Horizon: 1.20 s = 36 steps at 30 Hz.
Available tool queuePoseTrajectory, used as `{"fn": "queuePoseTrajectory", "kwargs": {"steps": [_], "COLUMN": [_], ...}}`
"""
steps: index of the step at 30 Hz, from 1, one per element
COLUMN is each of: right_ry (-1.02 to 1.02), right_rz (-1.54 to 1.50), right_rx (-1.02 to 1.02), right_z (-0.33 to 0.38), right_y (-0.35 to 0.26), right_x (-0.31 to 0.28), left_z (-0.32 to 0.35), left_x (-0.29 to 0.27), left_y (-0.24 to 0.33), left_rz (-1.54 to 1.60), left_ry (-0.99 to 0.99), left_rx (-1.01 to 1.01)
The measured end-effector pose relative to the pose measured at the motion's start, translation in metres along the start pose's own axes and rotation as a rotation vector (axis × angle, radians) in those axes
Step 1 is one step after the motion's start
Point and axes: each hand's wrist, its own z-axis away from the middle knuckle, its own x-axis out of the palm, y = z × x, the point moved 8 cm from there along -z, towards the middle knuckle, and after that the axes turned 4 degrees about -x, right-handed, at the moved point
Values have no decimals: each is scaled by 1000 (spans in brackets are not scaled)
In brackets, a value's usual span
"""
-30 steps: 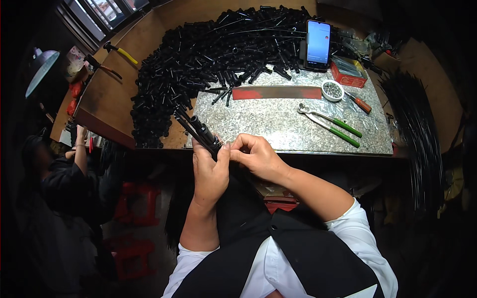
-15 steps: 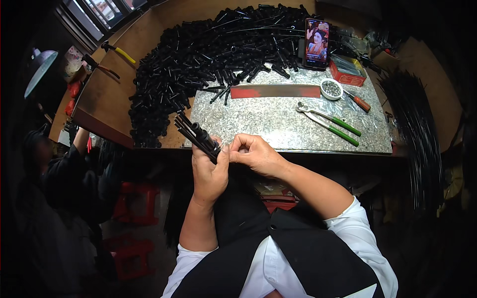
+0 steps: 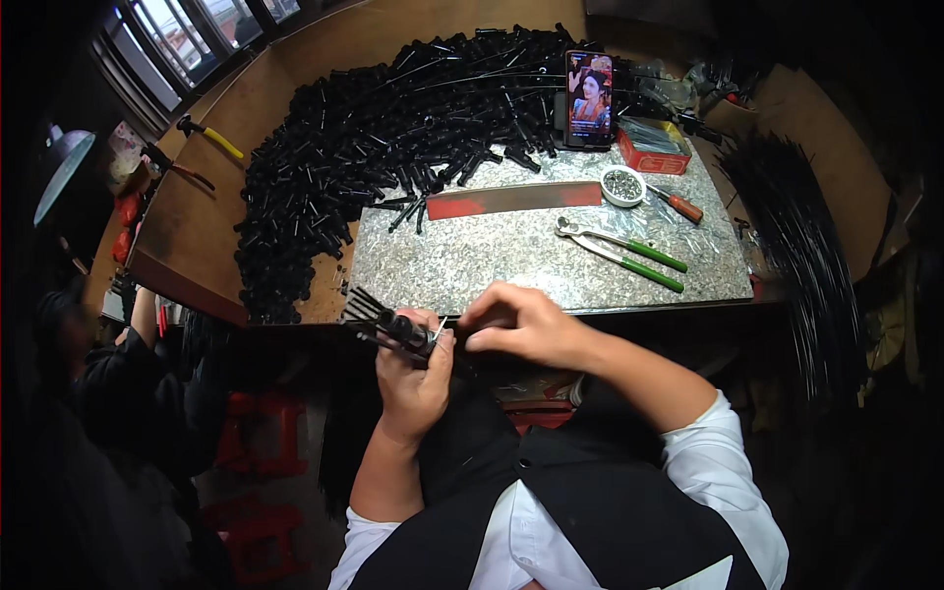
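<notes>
The left hand grips a bundle of thin black plastic rods that fans out up and to its left. The right hand pinches at the bundle's near end, fingertips touching it just beside the left thumb. Beyond both hands lies a speckled grey stone slab; on it, past the right hand, rest green-handled metal pliers. Farther out spreads a large heap of black plastic tubes.
</notes>
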Motion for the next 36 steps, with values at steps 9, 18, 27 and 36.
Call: {"fn": "queuePoseTrajectory", "kwargs": {"steps": [9,18,27,36], "right_ry": [398,324,367,196], "right_rz": [1357,1519,1486,1066], "right_rx": [-104,42,-18,-275], "right_z": [65,77,76,70], "right_y": [-47,-22,-19,-73], "right_x": [-140,-149,-140,-76], "left_z": [-16,-5,2,-2], "left_x": [-5,26,23,31], "left_y": [-25,-30,-34,-30], "left_rz": [423,676,661,671], "left_ry": [41,-188,-189,-256], "left_rx": [-193,-270,-316,-202]}}
